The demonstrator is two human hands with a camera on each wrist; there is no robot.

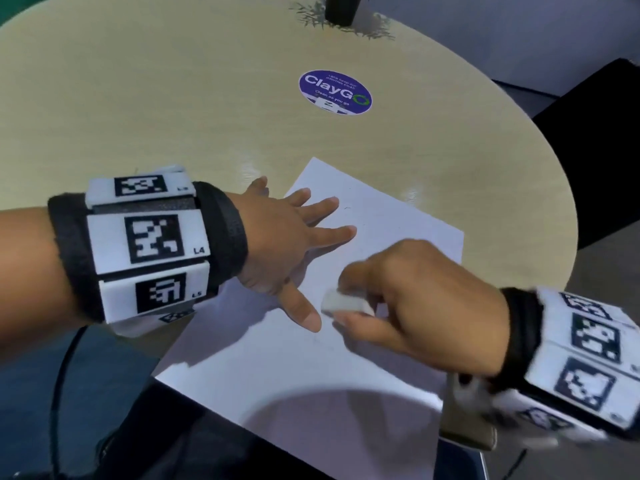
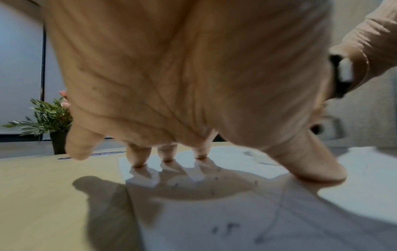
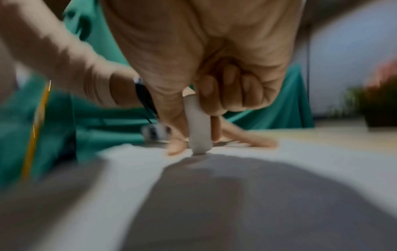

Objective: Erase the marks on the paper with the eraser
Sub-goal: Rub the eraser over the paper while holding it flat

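A white sheet of paper (image 1: 391,223) lies on the round beige table (image 1: 173,116), its near corner past the table's edge. My left hand (image 1: 294,237) lies spread flat on the paper's left part, fingertips (image 2: 138,163) and thumb pressing it down. My right hand (image 1: 408,299) pinches a white eraser (image 1: 346,303) between thumb and fingers, just right of the left thumb. In the right wrist view the eraser (image 3: 198,129) stands on end with its tip touching the paper (image 3: 300,152). Faint pencil marks (image 2: 227,229) and eraser crumbs show on the sheet (image 2: 354,195).
A round purple ClayGo sticker (image 1: 335,92) is on the table beyond the paper. A potted plant (image 1: 341,10) stands at the far edge. A dark chair (image 1: 602,133) is at the right. A black cable (image 1: 59,382) hangs below the left arm.
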